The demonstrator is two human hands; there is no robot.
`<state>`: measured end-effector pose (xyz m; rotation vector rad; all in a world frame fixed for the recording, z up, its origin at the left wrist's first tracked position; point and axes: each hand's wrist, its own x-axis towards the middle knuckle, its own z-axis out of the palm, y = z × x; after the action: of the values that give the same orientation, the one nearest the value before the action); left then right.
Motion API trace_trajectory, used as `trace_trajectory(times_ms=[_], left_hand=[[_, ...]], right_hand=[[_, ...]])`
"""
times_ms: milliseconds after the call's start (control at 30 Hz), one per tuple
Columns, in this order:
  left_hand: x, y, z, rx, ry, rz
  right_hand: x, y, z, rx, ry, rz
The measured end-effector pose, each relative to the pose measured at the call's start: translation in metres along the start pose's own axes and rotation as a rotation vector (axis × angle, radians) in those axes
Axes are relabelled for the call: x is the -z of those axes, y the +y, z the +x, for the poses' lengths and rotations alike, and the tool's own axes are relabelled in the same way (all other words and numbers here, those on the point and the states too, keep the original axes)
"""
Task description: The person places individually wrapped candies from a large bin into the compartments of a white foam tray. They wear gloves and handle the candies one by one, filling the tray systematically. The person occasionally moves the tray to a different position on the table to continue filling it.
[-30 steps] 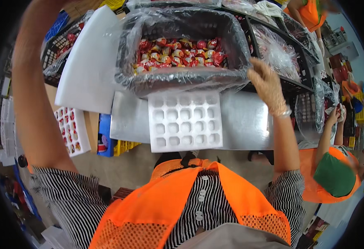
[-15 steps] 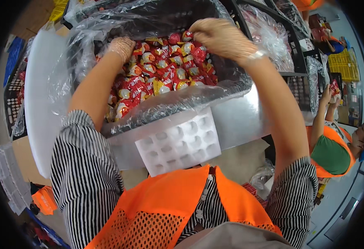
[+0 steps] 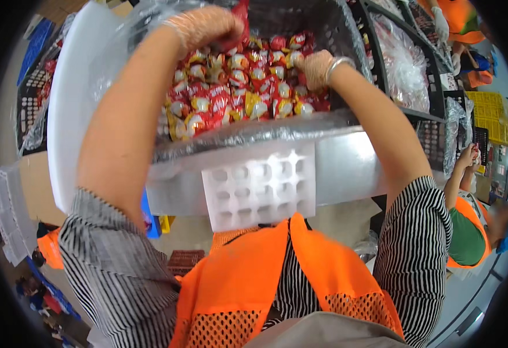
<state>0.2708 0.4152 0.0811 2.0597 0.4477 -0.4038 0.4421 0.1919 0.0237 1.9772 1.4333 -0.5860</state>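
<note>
A black crate (image 3: 323, 17) lined with clear plastic film stands in front of me, holding many red, gold and white wrapped snack packets (image 3: 222, 104). My left hand (image 3: 204, 26), in a thin clear glove, is raised over the crate's far left part. Its fingers are closed on a red wrapped packet (image 3: 240, 26), lifted above the others. At the right side of the pile, my right hand (image 3: 316, 69), also gloved, reaches down with curled fingers touching the packets. Its fingertips are partly hidden, so what they grip cannot be made out.
A white foam tray with hollows (image 3: 260, 185) sits at the table's near edge (image 3: 347, 174). On the left stands a tall white board (image 3: 68, 104). Another black crate with plastic bags (image 3: 407, 69) adjoins on the right. A co-worker in an orange vest (image 3: 474, 226) is farther right.
My left hand has risen from the pile and moved up and right, now with a red packet. My right hand has come down onto the right side of the pile.
</note>
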Motion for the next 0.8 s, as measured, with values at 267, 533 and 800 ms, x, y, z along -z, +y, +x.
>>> trace_trajectory(times_ms=[267, 533, 800], left_hand=[[-0.116, 0.012, -0.22, 0.009, 0.146, -0.557], [-0.211, -0.04, -0.212, 0.415, 0.307, -0.27], [-0.199, -0.079, -0.155, 0.275, 0.338, 0.349]], right_hand=[[0.033, 0.006, -0.081, 0.24, 0.588, 0.543], [-0.062, -0.05, -0.191, 0.927, 0.147, 1.019], [-0.156, -0.1, -0.109, 0.11, 0.579, 0.279]])
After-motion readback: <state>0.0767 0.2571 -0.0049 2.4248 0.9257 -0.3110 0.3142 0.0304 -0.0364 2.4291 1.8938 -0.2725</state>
